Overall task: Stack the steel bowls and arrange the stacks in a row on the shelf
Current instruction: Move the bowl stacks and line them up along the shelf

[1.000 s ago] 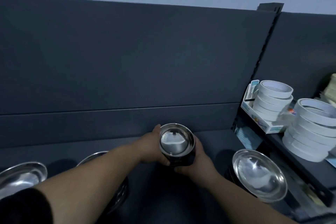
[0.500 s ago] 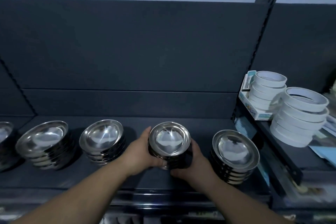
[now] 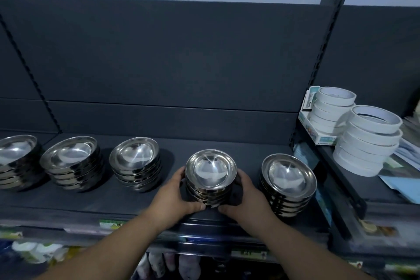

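Versus half second ago: grip unchanged, held stack (image 3: 210, 174) in same slot of row; more of far-left stack (image 3: 16, 157) now in frame.
My left hand (image 3: 172, 195) and right hand (image 3: 245, 198) curl round base of held stack, one on each side.
Held stack near front edge of shelf (image 3: 136, 198), fourth in row. Contact with shelf: cannot tell.
Gap to right stack (image 3: 287, 179) narrow; my right hand fills most of it.
Gap to third stack (image 3: 135, 161) wider.
Open shelf behind row, up to back panel (image 3: 170, 120).
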